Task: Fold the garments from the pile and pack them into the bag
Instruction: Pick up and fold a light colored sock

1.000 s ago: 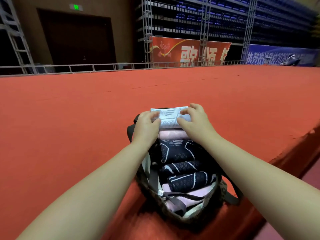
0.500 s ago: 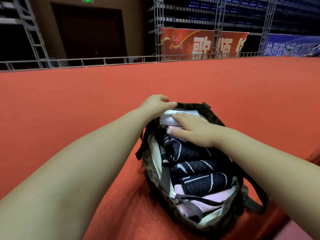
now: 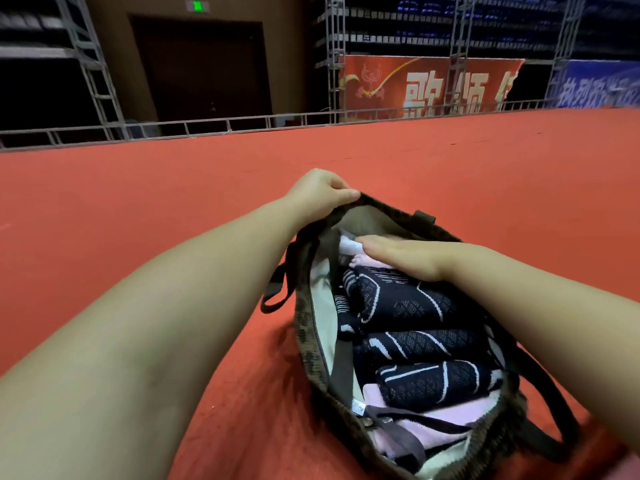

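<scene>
Brown bag (image 3: 313, 358), open on red carpet (image 3: 138, 202): we list folded navy garments (image 3: 408, 317), pink ones (image 3: 436, 420), a white piece (image 3: 348, 244) at the far end. Left hand (image 3: 317, 195) pinches the rim; right hand (image 3: 405, 256) lies flat on the white piece, fingers straight.

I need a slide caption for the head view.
Left hand pinches bag rim; flat right hand presses white garment in.
</scene>
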`<action>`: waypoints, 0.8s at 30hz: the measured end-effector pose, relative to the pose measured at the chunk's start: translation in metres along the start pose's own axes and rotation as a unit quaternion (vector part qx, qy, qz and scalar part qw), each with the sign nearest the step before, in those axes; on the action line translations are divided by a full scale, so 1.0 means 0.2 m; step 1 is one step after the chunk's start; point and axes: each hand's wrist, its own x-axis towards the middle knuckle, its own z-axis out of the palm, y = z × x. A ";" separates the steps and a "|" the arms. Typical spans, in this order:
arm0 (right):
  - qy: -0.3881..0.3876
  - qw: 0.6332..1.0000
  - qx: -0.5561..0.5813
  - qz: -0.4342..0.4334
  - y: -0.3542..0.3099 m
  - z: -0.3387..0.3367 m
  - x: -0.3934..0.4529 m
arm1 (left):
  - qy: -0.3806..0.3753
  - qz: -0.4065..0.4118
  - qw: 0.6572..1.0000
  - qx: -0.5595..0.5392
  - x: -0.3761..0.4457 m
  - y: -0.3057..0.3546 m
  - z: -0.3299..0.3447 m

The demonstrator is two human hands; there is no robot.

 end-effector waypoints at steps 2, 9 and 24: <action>0.039 0.999 -0.010 -0.014 -0.02 -0.01 -0.01 | -0.024 -0.015 0.999 -0.022 -0.07 -0.05 0.02; 0.197 0.972 0.073 -0.102 -0.27 0.06 -0.15 | -0.092 -0.070 0.983 -0.142 -0.45 -0.25 -0.06; 0.024 0.984 0.002 -0.175 -1.29 0.79 0.14 | -0.208 -0.243 0.946 -0.049 -1.50 -0.92 -0.75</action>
